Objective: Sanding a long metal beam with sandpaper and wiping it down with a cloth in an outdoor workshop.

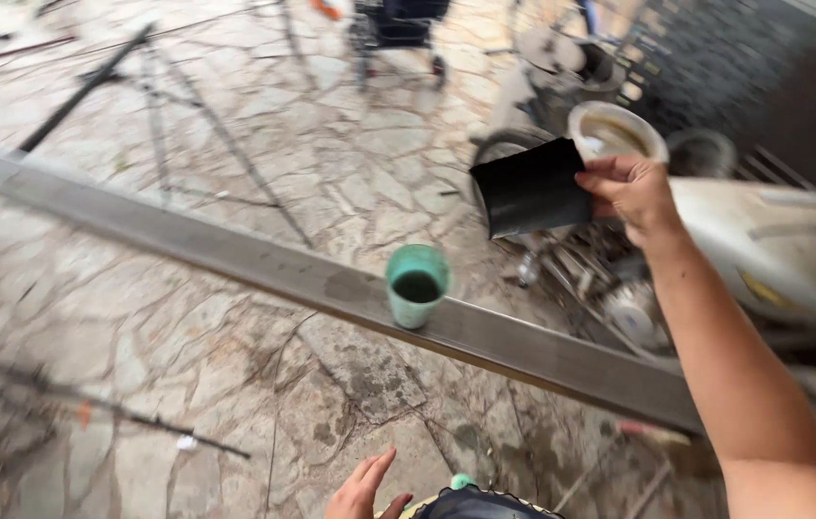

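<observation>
Between the thumb and curled fingers of the right hand [631, 195], raised at the upper right of the view, a flat black rectangular sheet [531, 187] (material not discernible, possibly thin plastic or metal) is pinched by its right edge and held in the air, tilted slightly, with its free end pointing left. Just behind the sheet and the knuckles stands a round white bucket [617, 133] with dirty contents, set among blurred machinery and a pale rounded tank [764, 245] on the right. The bare right forearm runs from the hand down to the lower right corner.

Below and left of the sheet, well apart from it, a green plastic cup [417, 284] holding dark liquid stands upright on a long grey steel beam [235, 255]; the beam crosses the view diagonally from the left edge down to the right, raised above the ground.

At the bottom edge, the left hand [362, 490] shows only in part: its fingers are loosely spread and hold nothing, close beside a dark rounded object with a light rim [480, 504] (identity not discernible).

Beneath everything lies an irregular stone-paved floor [235, 375], with thin dark metal rods [91, 408] scattered at the left.
</observation>
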